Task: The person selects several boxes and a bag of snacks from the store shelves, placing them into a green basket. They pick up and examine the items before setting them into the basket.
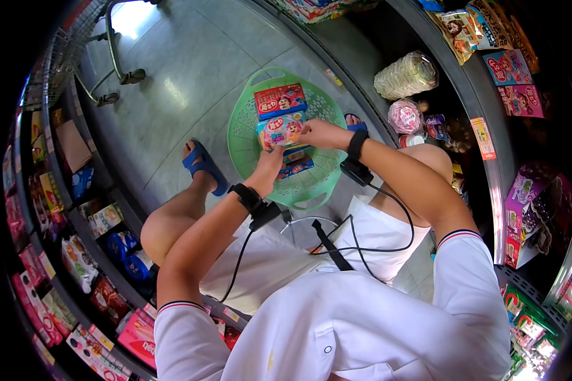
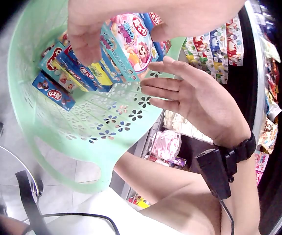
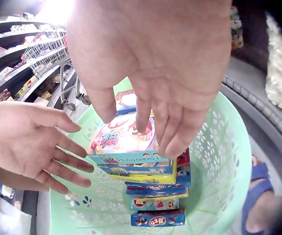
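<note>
A light-green plastic basket (image 1: 236, 149) with flower-shaped holes stands between the person's legs. A row of small snack boxes leans inside it. Foremost in the row is a light-blue and pink snack box (image 3: 124, 137) with a cartoon face; a red snack box (image 1: 273, 100) lies beyond it, and a dark-blue snack box (image 2: 53, 91) is at the near end. The left hand (image 1: 270, 168) is beside the light-blue box's near left side, fingers extended. The right hand (image 1: 324, 134) reaches over the same box from the other side, its straight fingers right at the front face.
Shelves of packaged sweets line the left side, with a pink box (image 1: 136, 338) low down. On the right shelf are a wrapped stack (image 1: 407, 75) and snack packets (image 1: 457, 33). A shopping cart's wheel (image 1: 132, 77) stands on the tiled floor. Cables hang from both wrists.
</note>
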The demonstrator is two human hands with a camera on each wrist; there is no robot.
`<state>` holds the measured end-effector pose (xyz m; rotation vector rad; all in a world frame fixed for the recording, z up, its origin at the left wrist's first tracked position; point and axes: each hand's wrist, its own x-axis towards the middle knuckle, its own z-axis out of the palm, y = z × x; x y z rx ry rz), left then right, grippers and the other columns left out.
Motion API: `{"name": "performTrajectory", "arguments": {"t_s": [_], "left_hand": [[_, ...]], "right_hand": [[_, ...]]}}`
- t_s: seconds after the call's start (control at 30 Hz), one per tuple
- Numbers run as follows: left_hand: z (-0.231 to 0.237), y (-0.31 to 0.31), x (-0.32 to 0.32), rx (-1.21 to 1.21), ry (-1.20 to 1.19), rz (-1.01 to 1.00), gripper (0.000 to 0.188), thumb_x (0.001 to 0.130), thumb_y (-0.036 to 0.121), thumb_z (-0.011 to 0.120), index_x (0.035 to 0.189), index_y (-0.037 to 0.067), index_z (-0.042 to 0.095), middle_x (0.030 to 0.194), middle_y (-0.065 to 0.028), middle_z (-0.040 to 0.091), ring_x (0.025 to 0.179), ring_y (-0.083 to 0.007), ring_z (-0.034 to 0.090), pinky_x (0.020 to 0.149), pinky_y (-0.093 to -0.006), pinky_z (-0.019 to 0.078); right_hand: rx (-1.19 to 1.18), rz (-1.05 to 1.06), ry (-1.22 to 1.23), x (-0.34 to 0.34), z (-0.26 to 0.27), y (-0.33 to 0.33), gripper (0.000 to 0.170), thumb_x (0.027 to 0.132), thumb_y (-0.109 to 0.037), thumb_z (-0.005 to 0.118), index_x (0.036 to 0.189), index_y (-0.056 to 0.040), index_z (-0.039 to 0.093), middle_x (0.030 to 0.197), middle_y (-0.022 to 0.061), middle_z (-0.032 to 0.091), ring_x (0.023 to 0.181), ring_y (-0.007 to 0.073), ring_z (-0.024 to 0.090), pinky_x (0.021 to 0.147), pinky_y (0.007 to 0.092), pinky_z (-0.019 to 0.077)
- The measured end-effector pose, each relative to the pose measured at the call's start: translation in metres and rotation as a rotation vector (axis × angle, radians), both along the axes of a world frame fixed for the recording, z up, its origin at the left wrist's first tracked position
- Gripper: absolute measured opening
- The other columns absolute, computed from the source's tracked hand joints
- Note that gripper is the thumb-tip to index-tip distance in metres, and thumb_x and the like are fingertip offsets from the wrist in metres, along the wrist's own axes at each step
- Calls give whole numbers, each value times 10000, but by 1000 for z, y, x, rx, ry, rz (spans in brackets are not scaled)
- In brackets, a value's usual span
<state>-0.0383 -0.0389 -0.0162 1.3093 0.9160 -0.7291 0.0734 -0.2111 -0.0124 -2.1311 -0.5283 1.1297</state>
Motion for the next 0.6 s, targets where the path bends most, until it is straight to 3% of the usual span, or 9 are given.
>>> {"name": "performTrajectory", "arguments": {"t_s": [0.43, 0.6], "left_hand": [[27, -2, 1, -49, -24, 8, 454, 869, 449, 517, 1190, 138, 440, 1117, -11, 505, 1009, -183, 532, 818, -395, 443], [15, -1, 2, -36, -4, 23, 459, 866, 436, 530, 1182, 120, 425, 1099, -24, 488, 1004, -197, 541, 807, -397, 442]], "right_hand": [[10, 1, 16, 0, -3, 1, 413, 833, -345, 653, 944, 53, 644, 858, 168, 666, 792, 207, 618, 702, 334, 476], [2, 3, 6, 0, -8, 1, 405, 833, -341, 653, 938, 51, 644, 857, 164, 667, 789, 205, 618, 700, 334, 475]]}}
